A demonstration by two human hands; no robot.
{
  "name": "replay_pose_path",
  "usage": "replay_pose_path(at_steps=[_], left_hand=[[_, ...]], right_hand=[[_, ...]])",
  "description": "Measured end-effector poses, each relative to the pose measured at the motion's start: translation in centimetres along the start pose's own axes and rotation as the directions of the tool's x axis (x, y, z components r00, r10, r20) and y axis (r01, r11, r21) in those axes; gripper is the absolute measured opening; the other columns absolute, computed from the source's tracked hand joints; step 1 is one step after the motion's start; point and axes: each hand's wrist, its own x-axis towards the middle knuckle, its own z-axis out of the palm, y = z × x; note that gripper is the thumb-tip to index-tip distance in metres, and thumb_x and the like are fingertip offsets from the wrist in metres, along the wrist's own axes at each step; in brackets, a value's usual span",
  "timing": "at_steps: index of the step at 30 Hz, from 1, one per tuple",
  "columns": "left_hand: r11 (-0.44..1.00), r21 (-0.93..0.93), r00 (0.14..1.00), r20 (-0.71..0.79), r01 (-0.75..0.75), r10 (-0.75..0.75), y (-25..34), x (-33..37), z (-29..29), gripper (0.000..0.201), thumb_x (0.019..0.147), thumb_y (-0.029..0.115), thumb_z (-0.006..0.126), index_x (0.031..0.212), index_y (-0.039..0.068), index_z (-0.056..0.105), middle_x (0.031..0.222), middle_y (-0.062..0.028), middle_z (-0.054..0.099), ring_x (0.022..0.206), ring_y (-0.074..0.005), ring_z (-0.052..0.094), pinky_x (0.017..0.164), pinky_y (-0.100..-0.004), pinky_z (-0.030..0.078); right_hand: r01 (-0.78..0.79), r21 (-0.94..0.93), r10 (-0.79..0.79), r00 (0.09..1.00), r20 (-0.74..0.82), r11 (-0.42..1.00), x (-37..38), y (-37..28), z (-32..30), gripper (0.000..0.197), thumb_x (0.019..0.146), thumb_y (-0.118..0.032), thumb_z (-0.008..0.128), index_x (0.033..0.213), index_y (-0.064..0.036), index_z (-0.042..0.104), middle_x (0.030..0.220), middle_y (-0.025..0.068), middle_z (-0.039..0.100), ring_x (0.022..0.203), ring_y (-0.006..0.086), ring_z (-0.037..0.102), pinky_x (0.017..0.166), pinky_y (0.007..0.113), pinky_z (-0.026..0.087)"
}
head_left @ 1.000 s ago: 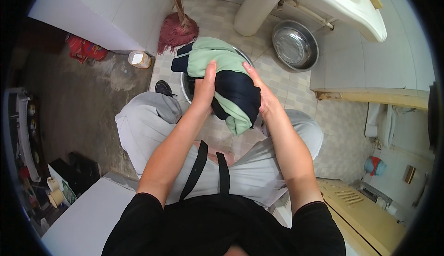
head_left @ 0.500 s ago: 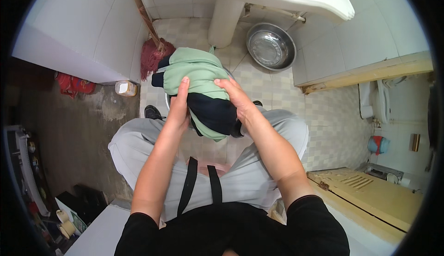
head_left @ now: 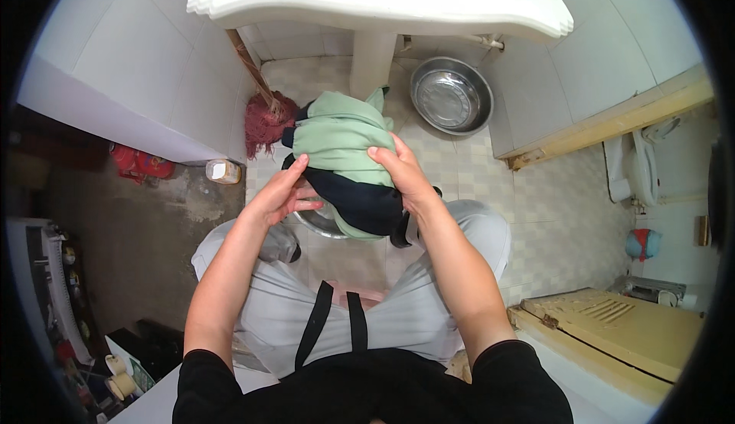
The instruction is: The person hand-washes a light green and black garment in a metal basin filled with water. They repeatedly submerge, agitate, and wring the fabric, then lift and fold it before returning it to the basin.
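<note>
A bunched light green and navy garment [head_left: 344, 137] hangs in front of me over a metal basin [head_left: 321, 225] on the floor. Most of that basin is hidden under the cloth. My right hand [head_left: 406, 173] grips the garment's right side, thumb on the green part and fingers underneath. At its left edge is my left hand [head_left: 283, 194], open, with the thumb by the navy cloth and the fingers spread apart above the basin's rim.
A white pedestal sink [head_left: 375, 10] stands ahead. Another metal basin [head_left: 452, 98] sits on the tiles to the right, and a red mop [head_left: 269, 121] leans at the left. A small jar [head_left: 223, 171] stands by the left wall; a yellow door [head_left: 612, 324] is lower right.
My left hand has loosened from the garment and moved left, its fingers spreading into view. My right hand keeps its grip. The view has tilted up, showing more of the sink.
</note>
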Motion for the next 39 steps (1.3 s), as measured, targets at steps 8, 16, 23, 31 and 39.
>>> replay_pose_path(at_steps=[8,16,23,31,39], left_hand=[[0.997,-0.060,0.999,-0.009,-0.039,0.039,-0.9,1.3,-0.7,0.071,0.097,0.059,0.047,0.139,0.001,0.044,0.131,-0.0150,0.057,0.111,-0.0272,0.063,0.086,-0.0407,0.057],[0.987,-0.133,0.985,-0.159,-0.093,0.072,-1.1,2.0,-2.3,0.092,0.097,0.064,0.040,0.152,-0.006,0.014,0.150,-0.0309,0.033,0.120,-0.0352,0.058,0.087,-0.0428,0.058],[0.994,-0.062,0.981,-0.177,-0.092,0.080,0.6,1.0,0.4,0.096,0.092,0.073,0.040,0.152,0.001,0.021,0.145,-0.0213,0.044,0.112,-0.0273,0.064,0.078,-0.0371,0.060],[0.989,-0.140,0.990,-0.137,-0.036,0.016,-2.5,1.8,0.1,0.073,0.094,0.068,0.043,0.138,0.010,0.048,0.127,-0.0091,0.061,0.111,-0.0184,0.063,0.085,-0.0358,0.056],[0.903,-0.329,0.958,-0.166,-0.278,0.234,-3.5,1.8,-0.2,0.060,0.095,0.054,0.051,0.135,0.009,0.049,0.129,-0.0097,0.059,0.117,-0.0210,0.059,0.097,-0.0369,0.049]], right_hand=[[0.051,-0.084,-0.055,0.998,-0.039,0.995,0.2,0.5,-0.5,0.053,0.087,-0.016,0.065,0.136,-0.0020,0.051,0.118,0.0074,0.063,0.105,0.0150,0.060,0.092,0.030,0.048],[0.128,-0.006,-0.128,0.985,-0.112,0.992,0.5,-0.8,-1.0,0.054,0.088,-0.016,0.064,0.138,-0.0025,0.049,0.121,0.0080,0.062,0.109,0.0162,0.059,0.095,0.031,0.047],[0.085,-0.196,-0.090,0.996,-0.017,0.977,0.0,0.4,-0.1,0.057,0.086,-0.012,0.069,0.138,0.0006,0.048,0.121,0.0086,0.063,0.107,0.0148,0.060,0.093,0.030,0.048],[0.015,-0.299,0.085,0.944,0.319,0.954,-0.8,2.7,2.3,0.058,0.084,-0.015,0.071,0.137,-0.0016,0.052,0.123,0.0051,0.062,0.111,0.0129,0.058,0.097,0.030,0.045],[0.145,-0.269,-0.046,0.938,0.343,0.952,-0.5,3.1,3.7,0.063,0.091,-0.028,0.068,0.142,-0.0035,0.041,0.132,0.0077,0.053,0.119,0.0159,0.051,0.102,0.031,0.041]])
